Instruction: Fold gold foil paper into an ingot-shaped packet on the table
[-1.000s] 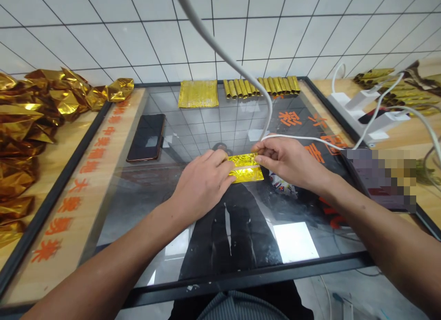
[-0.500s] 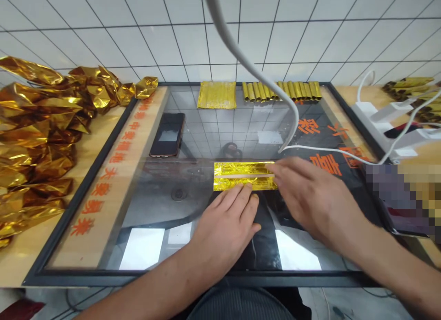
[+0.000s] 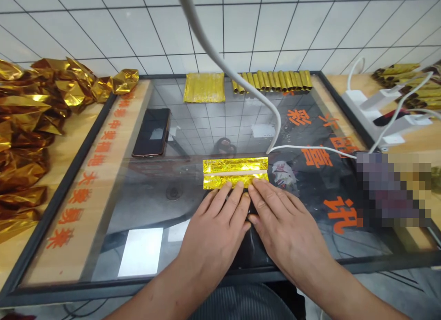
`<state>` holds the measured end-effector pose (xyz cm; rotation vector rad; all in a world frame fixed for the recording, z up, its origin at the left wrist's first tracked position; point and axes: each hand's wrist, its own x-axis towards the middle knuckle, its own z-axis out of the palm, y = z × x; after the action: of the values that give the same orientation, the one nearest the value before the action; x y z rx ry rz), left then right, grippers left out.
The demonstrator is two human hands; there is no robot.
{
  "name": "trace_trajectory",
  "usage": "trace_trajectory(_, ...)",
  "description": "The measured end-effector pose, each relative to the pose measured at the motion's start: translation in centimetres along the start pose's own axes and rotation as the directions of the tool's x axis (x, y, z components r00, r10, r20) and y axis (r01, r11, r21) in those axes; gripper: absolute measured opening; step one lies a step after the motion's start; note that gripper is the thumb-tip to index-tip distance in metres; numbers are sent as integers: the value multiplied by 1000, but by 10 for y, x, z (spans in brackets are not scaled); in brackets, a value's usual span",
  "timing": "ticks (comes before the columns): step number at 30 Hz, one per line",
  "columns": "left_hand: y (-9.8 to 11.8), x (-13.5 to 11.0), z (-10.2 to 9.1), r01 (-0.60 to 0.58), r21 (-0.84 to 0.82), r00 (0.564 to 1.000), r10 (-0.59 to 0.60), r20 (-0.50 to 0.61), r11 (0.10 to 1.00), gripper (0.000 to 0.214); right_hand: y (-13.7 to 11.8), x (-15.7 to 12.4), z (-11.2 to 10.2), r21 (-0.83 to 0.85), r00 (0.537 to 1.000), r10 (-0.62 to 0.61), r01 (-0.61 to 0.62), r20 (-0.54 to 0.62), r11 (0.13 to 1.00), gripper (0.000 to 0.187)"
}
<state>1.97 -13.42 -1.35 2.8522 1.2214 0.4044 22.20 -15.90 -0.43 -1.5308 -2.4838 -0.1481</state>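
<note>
A sheet of shiny gold foil paper (image 3: 235,165) lies on the glass tabletop, with a pale strip running lengthwise between its two gold bands. My left hand (image 3: 220,214) rests flat, its fingertips touching the sheet's near edge. Beside it, my right hand (image 3: 280,214) lies with fingers stretched out, and its fingertips press the near right part of the same edge. Neither hand grips anything. Both thumbs point inward, close to each other.
At the back are a flat gold stack (image 3: 204,87) and a row of gold paper rolls (image 3: 275,81). A phone (image 3: 151,132) lies at left. Crumpled gold foil shapes (image 3: 24,127) pile up further left. A power strip (image 3: 361,113) and white cable (image 3: 310,148) occupy the right.
My right hand has moved from the sheet's right end down to its near edge, next to my left hand. My left hand stays at that edge. The camera view has shifted slightly.
</note>
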Motion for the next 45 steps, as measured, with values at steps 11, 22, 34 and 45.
trace_trajectory(11, -1, -10, -9, 90, 16, 995, -90, -32, 996, 47, -3, -1, 0, 2, 999, 38, -38, 0, 999, 46)
trace_trajectory(22, 3, -14, -5, 68, 46, 998, -68, 9, 997, 49, -26, 6, 2, 168, 1000, -22, 20, 11, 986, 70)
trace_trajectory(34, 4, -14, -3, 80, 35, 996, -79, -28, 996, 47, -21, 2, 3, 102, 997, 32, -40, 76, 994, 59)
trace_trajectory(45, 10, -15, -3, 132, 20, 991, -132, -25, 991, 45, -17, -5, 2, 112, 999, -17, 11, 46, 994, 53)
